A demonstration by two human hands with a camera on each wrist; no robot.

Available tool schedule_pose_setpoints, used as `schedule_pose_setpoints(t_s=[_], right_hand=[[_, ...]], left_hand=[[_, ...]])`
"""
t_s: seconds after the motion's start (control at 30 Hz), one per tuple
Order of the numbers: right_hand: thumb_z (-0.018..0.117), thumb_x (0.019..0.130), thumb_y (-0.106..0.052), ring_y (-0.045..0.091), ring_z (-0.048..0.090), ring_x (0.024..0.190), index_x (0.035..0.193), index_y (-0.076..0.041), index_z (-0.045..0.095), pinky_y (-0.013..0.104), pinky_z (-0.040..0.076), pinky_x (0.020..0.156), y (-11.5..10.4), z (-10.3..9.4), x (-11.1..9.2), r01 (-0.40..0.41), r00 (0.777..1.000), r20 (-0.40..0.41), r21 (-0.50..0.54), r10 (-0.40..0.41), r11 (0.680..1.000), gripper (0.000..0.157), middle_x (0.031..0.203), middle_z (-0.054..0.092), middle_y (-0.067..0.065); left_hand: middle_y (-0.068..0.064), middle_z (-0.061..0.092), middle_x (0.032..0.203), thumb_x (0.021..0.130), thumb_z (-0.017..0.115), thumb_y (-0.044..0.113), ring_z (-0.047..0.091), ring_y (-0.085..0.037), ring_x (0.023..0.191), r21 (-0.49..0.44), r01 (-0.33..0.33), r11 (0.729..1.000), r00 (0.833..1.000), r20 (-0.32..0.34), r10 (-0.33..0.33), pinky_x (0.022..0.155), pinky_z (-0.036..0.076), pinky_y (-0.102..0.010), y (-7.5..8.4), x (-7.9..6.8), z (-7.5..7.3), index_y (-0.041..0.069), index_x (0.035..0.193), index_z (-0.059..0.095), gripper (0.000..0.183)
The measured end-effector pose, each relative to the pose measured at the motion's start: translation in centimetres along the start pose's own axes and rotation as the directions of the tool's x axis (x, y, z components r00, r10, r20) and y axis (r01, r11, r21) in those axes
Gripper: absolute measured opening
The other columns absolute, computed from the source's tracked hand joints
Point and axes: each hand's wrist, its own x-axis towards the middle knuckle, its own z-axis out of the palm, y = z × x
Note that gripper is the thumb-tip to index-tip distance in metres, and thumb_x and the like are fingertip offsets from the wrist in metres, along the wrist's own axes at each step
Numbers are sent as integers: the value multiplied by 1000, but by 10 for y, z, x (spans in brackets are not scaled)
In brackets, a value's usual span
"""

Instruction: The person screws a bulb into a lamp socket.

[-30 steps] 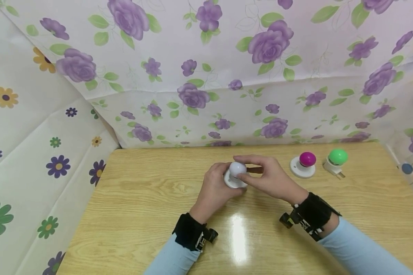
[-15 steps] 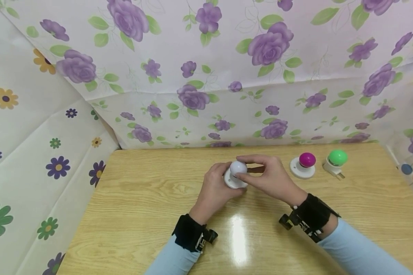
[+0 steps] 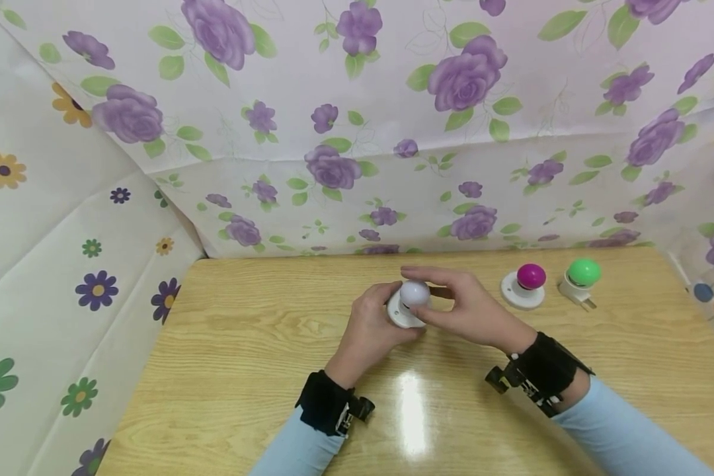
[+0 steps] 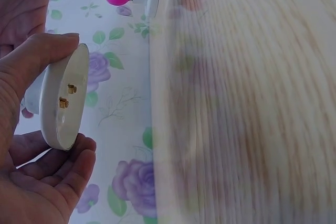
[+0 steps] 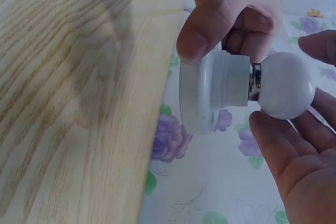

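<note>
My left hand (image 3: 370, 317) grips a round white lamp holder (image 3: 397, 316) by its rim, thumb on one side and fingers on the other. It is held off the table; the left wrist view shows its hollow underside with two brass screws (image 4: 63, 103). A white light bulb (image 5: 286, 85) sits in the socket, a strip of its metal cap (image 5: 255, 82) showing between globe and holder. Around the globe curl the thumb and fingers of my right hand (image 3: 473, 307), with the index finger lifted off it. Contact of the fingers behind the globe is partly hidden.
On the wooden table (image 3: 262, 370), toward the back right, stands a magenta bulb (image 3: 531, 276) in a round white holder (image 3: 514, 297). Beside it is a green bulb (image 3: 584, 272) in a white plug-in socket (image 3: 576, 291). A flowered cloth (image 3: 393, 132) hangs behind the table.
The bulb has shifted and tilted slightly to the right and toward me. My right index finger has straightened and lifted away from the globe. The left hand has barely moved.
</note>
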Motion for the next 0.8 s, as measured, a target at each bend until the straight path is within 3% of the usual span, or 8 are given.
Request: schedule_pose_setpoints(t_s=[0.2,0.43,0.8], right_hand=[[66,84,-4,16,46,119,128,-10,55,38,43,91,6,2,0,-30,1000,0,18,30,999,45,130,52,5],[69,85,-25,11,49,115,125,-24,58,35,46,85,33,5,-1,-34,998,-45,15,35,999,42,127,55,-2],[72,81,-28,13,54,109,118,-18,63,32,49,78,34,12,-1,-20,988,-151,20,22,1000,40,120,59,-2]], left_hand=[[6,54,115,68,80,41,50,-7,102,-8,-6,1000,1000,3,6,82,44,-26,-2,0,2,17,127,54,69],[9,54,112,68,79,45,50,-4,100,-16,-7,1000,1000,-8,7,80,45,-25,-1,0,2,20,123,56,65],[10,55,111,68,78,45,51,-5,100,-35,-12,999,1000,-20,11,81,46,-27,1,-1,2,21,123,57,63]])
